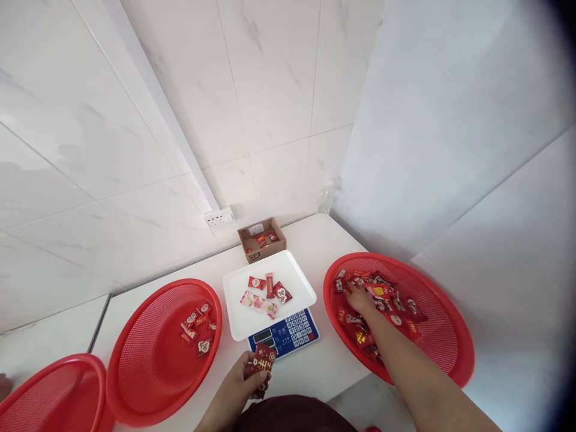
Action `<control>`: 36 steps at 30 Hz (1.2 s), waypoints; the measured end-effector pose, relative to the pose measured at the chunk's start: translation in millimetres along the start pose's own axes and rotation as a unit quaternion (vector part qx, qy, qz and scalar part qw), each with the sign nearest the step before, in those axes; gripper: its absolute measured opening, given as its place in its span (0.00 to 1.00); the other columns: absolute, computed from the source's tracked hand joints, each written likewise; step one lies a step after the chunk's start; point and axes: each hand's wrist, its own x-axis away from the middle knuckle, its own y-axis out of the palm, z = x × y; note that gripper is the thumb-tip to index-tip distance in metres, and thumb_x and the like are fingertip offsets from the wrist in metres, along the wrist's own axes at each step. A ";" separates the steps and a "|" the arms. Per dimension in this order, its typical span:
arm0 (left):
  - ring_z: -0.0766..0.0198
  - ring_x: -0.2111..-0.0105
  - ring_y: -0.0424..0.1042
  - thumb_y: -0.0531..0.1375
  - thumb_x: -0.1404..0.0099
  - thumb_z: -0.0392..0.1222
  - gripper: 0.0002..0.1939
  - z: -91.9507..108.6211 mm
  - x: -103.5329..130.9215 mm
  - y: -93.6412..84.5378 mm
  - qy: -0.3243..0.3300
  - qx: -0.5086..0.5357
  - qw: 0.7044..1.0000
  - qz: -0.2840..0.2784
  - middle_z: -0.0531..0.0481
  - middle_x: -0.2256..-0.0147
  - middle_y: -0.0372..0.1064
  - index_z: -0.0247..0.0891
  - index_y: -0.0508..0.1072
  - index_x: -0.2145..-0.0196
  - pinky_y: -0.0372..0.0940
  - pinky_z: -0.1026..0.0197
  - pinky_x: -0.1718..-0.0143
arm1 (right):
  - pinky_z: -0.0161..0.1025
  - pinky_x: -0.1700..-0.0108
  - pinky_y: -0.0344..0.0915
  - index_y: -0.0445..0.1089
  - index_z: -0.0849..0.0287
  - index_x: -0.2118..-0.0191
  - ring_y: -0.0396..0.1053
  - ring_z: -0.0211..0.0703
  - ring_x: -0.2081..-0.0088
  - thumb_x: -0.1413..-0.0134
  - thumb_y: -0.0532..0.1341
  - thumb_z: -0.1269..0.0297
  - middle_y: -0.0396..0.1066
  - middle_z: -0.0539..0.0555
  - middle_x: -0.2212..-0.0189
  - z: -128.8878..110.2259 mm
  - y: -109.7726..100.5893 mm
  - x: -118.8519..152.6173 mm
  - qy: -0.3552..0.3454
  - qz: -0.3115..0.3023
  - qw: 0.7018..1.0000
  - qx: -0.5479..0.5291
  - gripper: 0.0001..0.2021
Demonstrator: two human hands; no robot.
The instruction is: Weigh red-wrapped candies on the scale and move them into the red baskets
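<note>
My left hand (249, 378) is closed around a dark red printed packet (263, 363), just in front of the blue keypad of a scale (288, 333). My right hand (360, 298) reaches into the right red basket (450, 336), its fingers among many red wrapped candies (396, 309); the fingertips are partly hidden there, and what they hold, if anything, cannot be made out. On the scale's white tray (238, 288) lie several packets, including a pink-and-white one (258, 303) and a dark red one (282, 293).
A middle-left red basket (157, 354) holds several candies (198, 327); another red basket (58, 390) stands far left. Behind the tray is a cardboard box (262, 240) with red packets. A person's hand (4, 386) shows at the left edge. Tiled walls border the table.
</note>
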 end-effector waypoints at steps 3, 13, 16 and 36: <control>0.68 0.73 0.65 0.64 0.51 0.51 0.21 -1.5 0.0 -1.7 -0.002 0.004 1.000 -0.002 0.51 0.71 0.67 0.37 0.64 0.64 0.56 0.64 0.71 | 0.44 0.48 0.56 0.68 0.61 0.50 0.63 0.50 0.48 0.43 0.45 0.64 0.68 0.62 0.51 1.8 2.1 1.9 -0.011 0.028 1.000 -0.003 0.20; 0.67 0.72 0.65 0.64 0.51 0.48 0.20 -0.5 0.7 0.1 -0.005 0.013 1.000 -0.005 0.50 0.70 0.68 0.37 0.64 0.64 0.57 0.63 0.70 | 0.41 0.48 0.57 0.67 0.63 0.49 0.64 0.48 0.48 0.43 0.46 0.63 0.68 0.60 0.50 12.0 13.2 9.1 -0.005 0.041 0.999 -0.019 0.21; 0.67 0.71 0.66 0.63 0.50 0.48 0.19 0.6 2.7 0.3 -0.002 0.008 1.000 -0.007 0.50 0.70 0.68 0.37 0.64 0.63 0.57 0.63 0.70 | 0.45 0.47 0.57 0.62 0.60 0.45 0.63 0.50 0.47 0.43 0.46 0.60 0.65 0.60 0.47 10.1 14.3 5.1 0.014 0.020 0.999 -0.025 0.23; 0.69 0.75 0.63 0.64 0.52 0.48 0.20 -7.3 5.8 -2.1 -0.007 0.010 1.000 0.002 0.52 0.72 0.67 0.37 0.63 0.64 0.54 0.64 0.72 | 0.42 0.53 0.61 0.63 0.61 0.47 0.69 0.50 0.54 0.43 0.45 0.63 0.70 0.61 0.53 3.5 8.6 3.4 0.018 -0.016 0.999 -0.045 0.22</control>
